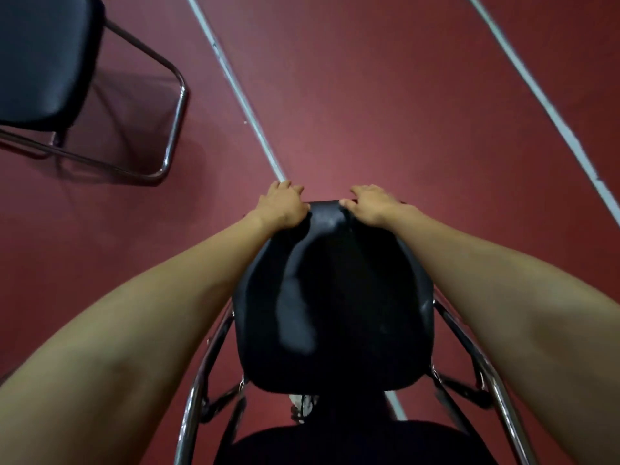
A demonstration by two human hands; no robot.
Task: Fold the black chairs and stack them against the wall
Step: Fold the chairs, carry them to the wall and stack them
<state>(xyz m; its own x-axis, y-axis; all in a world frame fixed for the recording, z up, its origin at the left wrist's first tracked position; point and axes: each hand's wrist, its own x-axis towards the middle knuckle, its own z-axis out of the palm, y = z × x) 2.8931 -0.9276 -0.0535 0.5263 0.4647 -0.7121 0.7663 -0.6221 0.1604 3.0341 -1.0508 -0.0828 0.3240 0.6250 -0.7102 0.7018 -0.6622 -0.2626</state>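
A black padded chair with a chrome tube frame stands right below me, its seat point(335, 297) in the middle of the view. My left hand point(281, 204) grips the seat's far left corner, fingers curled over the edge. My right hand point(369, 204) grips the far right corner the same way. Both forearms reach forward over the seat. The chair's black backrest point(335, 444) shows at the bottom edge. Another black chair point(43, 62) stands unfolded at the upper left on its chrome legs.
The floor point(402, 112) is dark red with two pale painted lines point(235, 85) running diagonally across it. Open floor lies beyond my hands and to the right. No wall is in view.
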